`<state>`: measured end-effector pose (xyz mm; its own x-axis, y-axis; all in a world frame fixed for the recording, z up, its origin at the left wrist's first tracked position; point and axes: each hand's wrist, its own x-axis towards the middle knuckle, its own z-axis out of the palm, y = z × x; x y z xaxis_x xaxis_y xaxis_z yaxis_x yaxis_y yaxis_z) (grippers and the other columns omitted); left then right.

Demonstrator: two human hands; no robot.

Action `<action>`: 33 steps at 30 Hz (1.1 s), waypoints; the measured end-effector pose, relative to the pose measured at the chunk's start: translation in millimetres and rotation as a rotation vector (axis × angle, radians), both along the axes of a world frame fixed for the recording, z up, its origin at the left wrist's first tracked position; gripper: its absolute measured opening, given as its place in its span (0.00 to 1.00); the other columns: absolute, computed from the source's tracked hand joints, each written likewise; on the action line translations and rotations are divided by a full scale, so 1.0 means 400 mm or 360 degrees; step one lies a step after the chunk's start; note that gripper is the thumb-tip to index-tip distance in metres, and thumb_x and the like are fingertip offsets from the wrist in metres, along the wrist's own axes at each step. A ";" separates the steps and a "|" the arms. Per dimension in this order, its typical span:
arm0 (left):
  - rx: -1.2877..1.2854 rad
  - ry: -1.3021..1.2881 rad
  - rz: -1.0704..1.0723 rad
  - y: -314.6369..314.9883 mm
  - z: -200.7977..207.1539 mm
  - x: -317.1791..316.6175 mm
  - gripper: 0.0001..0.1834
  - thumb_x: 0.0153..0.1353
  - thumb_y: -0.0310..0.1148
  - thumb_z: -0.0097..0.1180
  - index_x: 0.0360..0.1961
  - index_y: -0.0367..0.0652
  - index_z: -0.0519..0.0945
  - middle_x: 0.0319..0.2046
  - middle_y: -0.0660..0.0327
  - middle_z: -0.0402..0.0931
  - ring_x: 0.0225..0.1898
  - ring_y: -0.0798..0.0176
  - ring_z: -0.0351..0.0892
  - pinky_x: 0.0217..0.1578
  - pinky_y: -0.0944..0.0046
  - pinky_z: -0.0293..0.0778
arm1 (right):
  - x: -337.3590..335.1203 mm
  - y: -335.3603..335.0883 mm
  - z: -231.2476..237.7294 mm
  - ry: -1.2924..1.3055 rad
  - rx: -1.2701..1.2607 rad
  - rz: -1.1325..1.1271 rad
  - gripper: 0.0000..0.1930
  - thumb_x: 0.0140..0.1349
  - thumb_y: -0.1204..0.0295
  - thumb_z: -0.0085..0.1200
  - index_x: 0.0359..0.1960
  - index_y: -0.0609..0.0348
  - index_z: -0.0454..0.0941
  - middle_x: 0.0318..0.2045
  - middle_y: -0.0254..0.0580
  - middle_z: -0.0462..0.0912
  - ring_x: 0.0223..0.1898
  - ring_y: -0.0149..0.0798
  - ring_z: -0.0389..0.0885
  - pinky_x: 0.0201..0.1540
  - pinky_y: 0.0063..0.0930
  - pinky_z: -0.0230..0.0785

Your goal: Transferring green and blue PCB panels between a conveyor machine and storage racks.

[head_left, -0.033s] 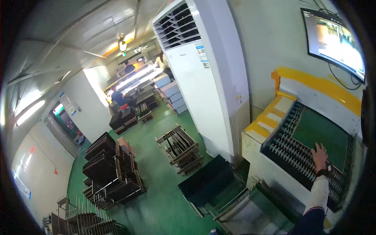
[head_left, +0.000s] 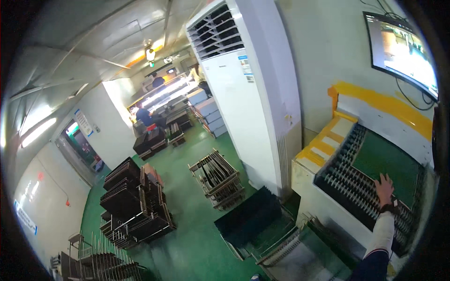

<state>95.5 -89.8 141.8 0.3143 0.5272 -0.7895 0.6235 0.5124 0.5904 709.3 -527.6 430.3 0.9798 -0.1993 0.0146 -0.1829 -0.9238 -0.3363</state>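
Note:
My right hand point(head_left: 385, 191) lies on the near edge of a flat dark green panel point(head_left: 382, 157), its fingers spread and nothing gripped in them. The panel rests on the rows of rollers point(head_left: 354, 180) of a white machine at the right. A dark band circles the wrist, below a light sleeve cuff. Left of the arm, beside the machine, stands a rack point(head_left: 300, 255) with a clear sheet-like side. My left hand is out of the picture.
Dark panels fill a rack point(head_left: 248, 218) beside the machine. A tall white air conditioner point(head_left: 243, 103) stands behind. Another rack point(head_left: 216, 180) is mid-floor; stacked racks point(head_left: 136, 201) stand left. A screen point(head_left: 401, 54) hangs on the wall. People work at a lit bench point(head_left: 168, 96).
The whole view has shifted slightly to the right. My right hand keeps nearly the same place on the green panel, fingers still spread.

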 end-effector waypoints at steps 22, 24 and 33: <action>0.0372 0.0083 -0.0811 0.043 -0.063 -0.061 0.11 0.50 0.37 0.59 0.33 0.43 0.76 0.22 0.60 0.72 0.22 0.62 0.65 0.21 0.61 0.62 | 0.111 -0.028 -0.122 -0.0355 -0.0219 -0.0147 0.25 0.59 0.55 0.49 0.56 0.50 0.69 0.60 0.48 0.64 0.62 0.53 0.56 0.59 0.59 0.48; 0.0277 0.0094 -0.0789 0.041 -0.059 -0.017 0.11 0.50 0.37 0.59 0.33 0.43 0.76 0.22 0.60 0.72 0.22 0.62 0.65 0.20 0.61 0.62 | 0.081 -0.067 -0.119 -0.0347 -0.0220 -0.0217 0.25 0.59 0.55 0.49 0.56 0.50 0.69 0.60 0.48 0.64 0.61 0.54 0.57 0.58 0.60 0.49; 0.0112 0.0116 -0.0621 0.048 -0.053 0.016 0.11 0.51 0.37 0.59 0.33 0.43 0.76 0.22 0.61 0.72 0.22 0.63 0.65 0.20 0.61 0.61 | 0.110 -0.115 -0.129 -0.0366 -0.0210 -0.0187 0.25 0.58 0.53 0.50 0.56 0.48 0.69 0.60 0.46 0.64 0.61 0.53 0.58 0.58 0.60 0.50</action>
